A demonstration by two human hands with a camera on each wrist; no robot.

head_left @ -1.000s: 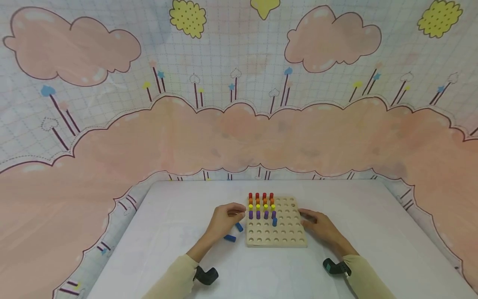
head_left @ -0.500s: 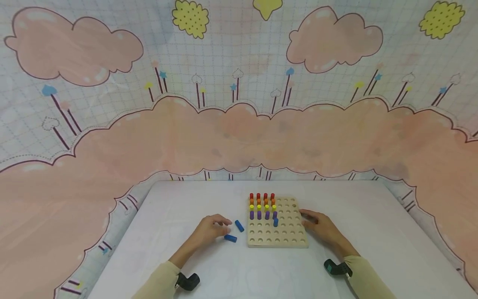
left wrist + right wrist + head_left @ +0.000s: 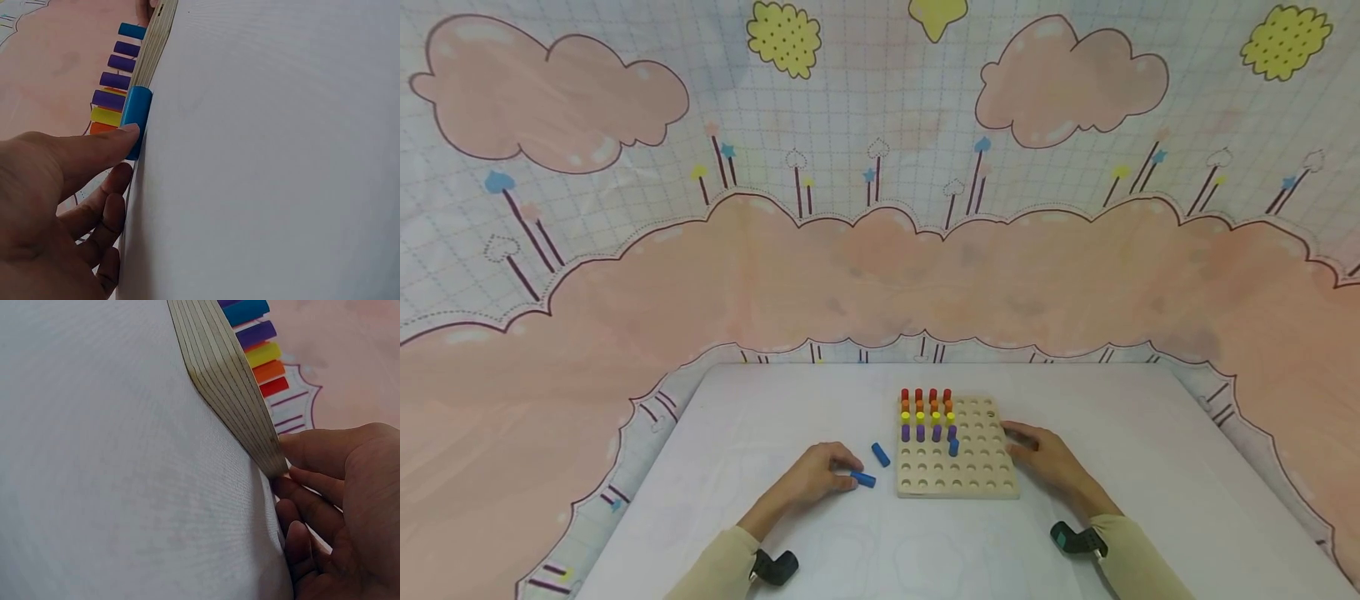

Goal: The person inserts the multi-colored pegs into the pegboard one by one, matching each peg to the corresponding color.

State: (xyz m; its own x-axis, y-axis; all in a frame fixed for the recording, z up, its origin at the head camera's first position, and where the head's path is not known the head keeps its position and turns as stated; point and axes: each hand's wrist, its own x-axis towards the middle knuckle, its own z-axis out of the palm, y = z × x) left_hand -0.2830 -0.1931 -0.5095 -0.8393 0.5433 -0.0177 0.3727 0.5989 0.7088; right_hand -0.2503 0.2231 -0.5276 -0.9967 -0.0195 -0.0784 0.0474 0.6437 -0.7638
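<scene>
My left hand (image 3: pixel 820 473) is low over the table, thumb and forefinger on either side of one end of a blue peg (image 3: pixel 865 480) lying there. In the left wrist view the thumb presses on this blue peg (image 3: pixel 136 115), and the other fingers curl loosely below. A second loose blue peg (image 3: pixel 880 454) lies between that hand and the wooden pegboard (image 3: pixel 958 492). Rows of red, orange, yellow and purple pegs stand in the board, with one upright blue peg (image 3: pixel 953 448) in front. My right hand (image 3: pixel 1047 454) touches the board's right side with thumb and fingertips.
The pegboard sits on a white-covered table (image 3: pixel 775 400), with bare holes on its right and front. Dark wrist devices, such as the left one (image 3: pixel 777 568), are strapped over the sleeves. A patterned backdrop (image 3: pixel 880 283) rises behind the table.
My left hand has moved from the board's left edge back to the left and down to the nearer loose blue peg. The right hand stays at the board's side.
</scene>
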